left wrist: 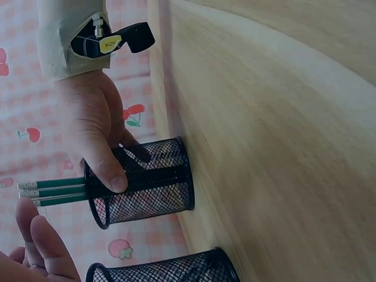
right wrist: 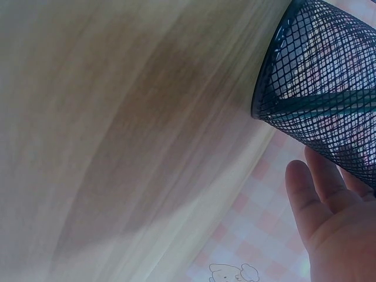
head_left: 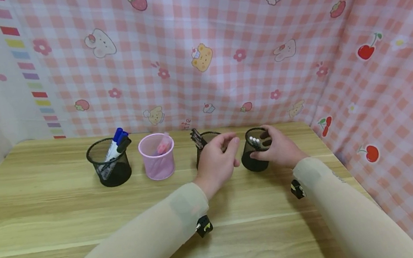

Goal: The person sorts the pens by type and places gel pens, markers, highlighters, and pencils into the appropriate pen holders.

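My right hand (head_left: 278, 147) holds a black mesh pen holder (left wrist: 158, 200) at the right end of the row, thumb on the near side and fingers around the far side. Several green pencils (left wrist: 61, 191) with pale ends stand in it. To its left, my left hand (head_left: 217, 162) hovers in front of another black mesh pen holder (head_left: 210, 134), partly hiding it; dark pens (head_left: 197, 139) lean out of that one. The left fingers are loosely bent with nothing between them. In the left wrist view its fingertips (left wrist: 47, 238) appear close to the pencil ends.
Further left on the wooden table (head_left: 86, 234) stand a pink pen holder (head_left: 159, 166) with pink items inside and a black mesh pen holder (head_left: 115, 172) with blue and black markers (head_left: 115, 146). Pink checked cloth (head_left: 176, 27) hangs behind and along the right side.
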Demonstrator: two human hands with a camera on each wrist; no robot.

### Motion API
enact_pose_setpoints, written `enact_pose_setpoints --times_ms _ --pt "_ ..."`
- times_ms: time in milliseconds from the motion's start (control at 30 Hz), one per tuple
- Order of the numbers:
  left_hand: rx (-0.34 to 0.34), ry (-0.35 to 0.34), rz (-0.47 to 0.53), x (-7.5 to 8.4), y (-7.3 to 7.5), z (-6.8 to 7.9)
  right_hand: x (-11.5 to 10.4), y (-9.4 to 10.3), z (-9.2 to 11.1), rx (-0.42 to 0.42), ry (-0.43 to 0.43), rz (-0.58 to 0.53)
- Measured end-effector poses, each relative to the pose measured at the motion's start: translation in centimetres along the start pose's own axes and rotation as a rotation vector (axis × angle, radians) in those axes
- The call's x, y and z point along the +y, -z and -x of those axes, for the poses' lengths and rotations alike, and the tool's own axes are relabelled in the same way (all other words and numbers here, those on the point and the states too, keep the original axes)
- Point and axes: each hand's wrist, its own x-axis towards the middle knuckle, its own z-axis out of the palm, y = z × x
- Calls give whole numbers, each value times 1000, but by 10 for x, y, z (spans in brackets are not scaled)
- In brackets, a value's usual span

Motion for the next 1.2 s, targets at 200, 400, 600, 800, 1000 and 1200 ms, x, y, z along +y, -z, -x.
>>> enact_pose_setpoints --times_ms 200,400,600,800,1000,1200 --pt "-48 -7 -4 -6 8 5 0 0 0 -4 6 -6" --pt "-74 -13 -82 -10 18 12 -1 0 1 -9 -1 -11" --pt "-107 -70 -220 -13 30 19 -1 0 2 -12 3 -7" --pt "-152 -115 -359 -16 45 28 0 0 2 -14 10 6" --pt "-177 -134 -475 -21 60 35 1 0 1 -18 14 22" --pt "-204 -169 -598 -32 79 40 0 1 1 -11 13 72"
